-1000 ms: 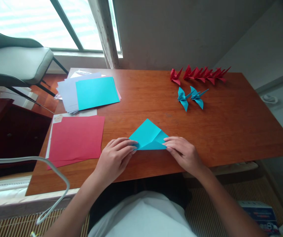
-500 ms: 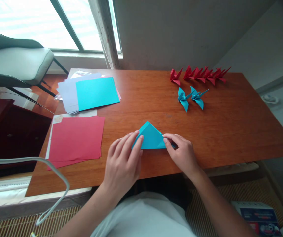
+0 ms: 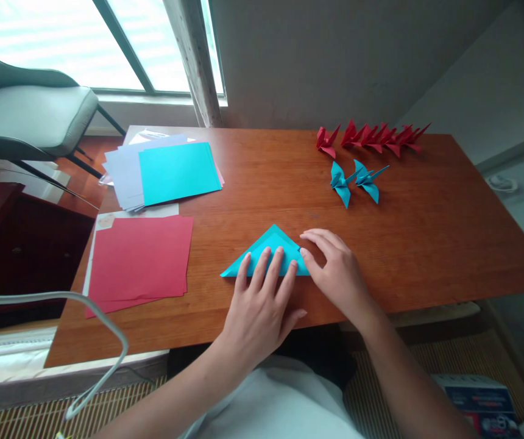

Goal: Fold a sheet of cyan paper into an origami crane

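Observation:
A sheet of blue paper (image 3: 271, 241), folded into a triangle, lies near the front edge of the table with its peak pointing away from me. My left hand (image 3: 257, 311) rests on its lower middle, fingers spread and flat. At the triangle's right side is my right hand (image 3: 335, 268), its thumb tip at the paper's edge and the index finger apart from it, just above. The right corner of the triangle is hidden beneath this hand.
Red paper sheets (image 3: 141, 259) lie at the table's left. Behind them is a blue paper stack (image 3: 177, 174) over white sheets (image 3: 125, 177). Two blue paper cranes (image 3: 342, 183) and several red paper cranes (image 3: 376, 139) stand at the back right. A white cable (image 3: 120, 335) loops at the lower left.
My left hand has shifted right and down, from the triangle's left side onto its middle, uncovering the left corner. My right thumb and index finger have parted at the right edge.

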`<state>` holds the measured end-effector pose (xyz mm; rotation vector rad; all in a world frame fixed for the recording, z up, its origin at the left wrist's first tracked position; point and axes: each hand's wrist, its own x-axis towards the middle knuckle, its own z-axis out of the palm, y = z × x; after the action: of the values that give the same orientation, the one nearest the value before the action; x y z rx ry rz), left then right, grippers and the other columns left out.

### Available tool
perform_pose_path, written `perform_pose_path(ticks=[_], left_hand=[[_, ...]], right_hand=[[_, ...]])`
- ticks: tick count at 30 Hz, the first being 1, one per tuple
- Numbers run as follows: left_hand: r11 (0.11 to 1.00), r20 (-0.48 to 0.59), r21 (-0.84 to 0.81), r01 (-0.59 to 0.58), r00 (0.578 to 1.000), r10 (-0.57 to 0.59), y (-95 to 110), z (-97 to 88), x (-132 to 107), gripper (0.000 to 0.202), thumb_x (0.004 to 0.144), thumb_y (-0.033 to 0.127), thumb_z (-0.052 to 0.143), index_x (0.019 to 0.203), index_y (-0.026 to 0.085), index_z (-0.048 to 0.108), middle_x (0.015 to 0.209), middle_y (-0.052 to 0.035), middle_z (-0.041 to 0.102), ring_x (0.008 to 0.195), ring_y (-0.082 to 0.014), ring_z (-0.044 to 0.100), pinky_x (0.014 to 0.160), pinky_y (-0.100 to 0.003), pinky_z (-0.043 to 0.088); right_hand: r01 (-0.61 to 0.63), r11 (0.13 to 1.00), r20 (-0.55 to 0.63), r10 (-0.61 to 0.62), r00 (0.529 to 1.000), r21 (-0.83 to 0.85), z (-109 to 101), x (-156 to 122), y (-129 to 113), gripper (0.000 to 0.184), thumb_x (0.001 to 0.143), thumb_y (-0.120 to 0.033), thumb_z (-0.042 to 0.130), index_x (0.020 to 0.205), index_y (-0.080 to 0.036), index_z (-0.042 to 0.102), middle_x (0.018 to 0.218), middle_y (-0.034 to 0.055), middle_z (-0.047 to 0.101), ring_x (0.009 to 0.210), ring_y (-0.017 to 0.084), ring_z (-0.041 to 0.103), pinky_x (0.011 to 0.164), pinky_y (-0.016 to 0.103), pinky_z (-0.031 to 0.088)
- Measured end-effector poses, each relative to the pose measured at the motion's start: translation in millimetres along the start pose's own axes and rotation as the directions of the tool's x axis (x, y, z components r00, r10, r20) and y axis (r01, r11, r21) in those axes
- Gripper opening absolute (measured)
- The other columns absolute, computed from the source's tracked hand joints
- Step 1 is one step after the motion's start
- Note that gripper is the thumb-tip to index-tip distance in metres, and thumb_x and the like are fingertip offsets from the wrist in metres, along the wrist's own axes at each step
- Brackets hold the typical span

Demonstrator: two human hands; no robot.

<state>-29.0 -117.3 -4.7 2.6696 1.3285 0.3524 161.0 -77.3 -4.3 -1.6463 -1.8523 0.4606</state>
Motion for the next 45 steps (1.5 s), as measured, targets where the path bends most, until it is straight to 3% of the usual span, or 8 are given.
perform_pose_path(ticks=[5,10,18,24,31,35,40,45], left_hand=[[1.000,0.023,0.023,-0.003,1.000,0.003,0,-1.0,2,0.070,0.097,0.059,0.048,0.153,0.018,0.044,0.162,-0.0155,0.038,0.150,-0.0391,0.032,0.121,-0.061,0.018],[1.000,0.040,0.021,-0.006,0.999,0.006,1,-1.2,0,0.069,0.098,0.059,0.046,0.154,0.018,0.042,0.162,-0.0151,0.037,0.150,-0.0387,0.032,0.121,-0.061,0.019],[1.000,0.050,0.018,-0.021,0.999,0.020,3,-3.0,-6,0.069,0.096,0.060,0.049,0.152,0.020,0.045,0.164,-0.0142,0.035,0.150,-0.0377,0.033,0.123,-0.060,0.016],[0.999,0.051,0.024,-0.023,0.998,0.021,3,-0.1,-8,0.070,0.097,0.061,0.046,0.153,0.020,0.043,0.164,-0.0151,0.035,0.150,-0.0369,0.033,0.123,-0.058,0.015],[0.999,0.046,0.024,0.027,0.999,-0.028,3,-3.2,-11,0.069,0.097,0.061,0.046,0.153,0.020,0.044,0.163,-0.0144,0.035,0.151,-0.0369,0.032,0.122,-0.059,0.019],[0.999,0.040,0.014,0.041,0.998,-0.042,1,-3.4,-11,0.070,0.097,0.060,0.048,0.154,0.019,0.044,0.162,-0.0156,0.036,0.150,-0.0380,0.033,0.122,-0.061,0.018],[0.999,0.043,0.005,0.045,0.998,-0.045,1,-1.9,-10,0.070,0.096,0.061,0.048,0.153,0.020,0.044,0.162,-0.0152,0.038,0.150,-0.0384,0.033,0.122,-0.061,0.018],[1.000,0.026,0.006,0.025,0.999,-0.025,2,-2.3,-12,0.069,0.097,0.059,0.049,0.154,0.020,0.043,0.162,-0.0154,0.036,0.150,-0.0383,0.033,0.122,-0.060,0.017]], right_hand=[[-0.093,0.948,0.105,0.064,0.992,0.304,-1,18,-9,0.043,0.091,-0.027,0.059,0.134,-0.021,0.057,0.146,0.0135,0.055,0.137,0.026,0.052,0.109,0.044,0.051],[-0.271,0.825,0.261,0.156,0.953,0.496,-7,28,-8,0.042,0.089,-0.029,0.063,0.131,-0.025,0.058,0.141,0.0114,0.060,0.130,0.025,0.059,0.100,0.040,0.059],[-0.342,0.823,0.297,0.223,0.929,0.454,4,32,0,0.030,0.088,-0.026,0.064,0.117,-0.021,0.066,0.110,0.0102,0.076,0.097,0.021,0.074,0.084,0.038,0.064],[-0.287,0.894,0.354,0.160,0.922,0.343,12,37,-8,0.022,0.086,-0.022,0.066,0.106,-0.019,0.073,0.096,0.0073,0.078,0.082,0.019,0.074,0.077,0.033,0.062],[-0.221,0.901,0.193,0.157,0.969,0.374,2,30,-9,0.023,0.087,-0.022,0.064,0.110,-0.020,0.070,0.111,0.0090,0.075,0.100,0.021,0.073,0.084,0.033,0.063],[-0.216,0.902,0.268,0.117,0.956,0.374,-3,23,-13,0.026,0.090,-0.021,0.060,0.116,-0.021,0.066,0.119,0.0095,0.072,0.107,0.021,0.071,0.086,0.032,0.063],[-0.152,0.953,0.297,0.070,0.952,0.264,-2,26,-15,0.014,0.092,-0.018,0.057,0.100,-0.021,0.068,0.104,0.0069,0.074,0.094,0.019,0.072,0.086,0.034,0.060],[-0.240,0.929,0.347,0.135,0.928,0.281,2,28,-15,0.014,0.092,-0.022,0.058,0.102,-0.021,0.068,0.099,0.0060,0.076,0.091,0.019,0.073,0.081,0.032,0.060]])
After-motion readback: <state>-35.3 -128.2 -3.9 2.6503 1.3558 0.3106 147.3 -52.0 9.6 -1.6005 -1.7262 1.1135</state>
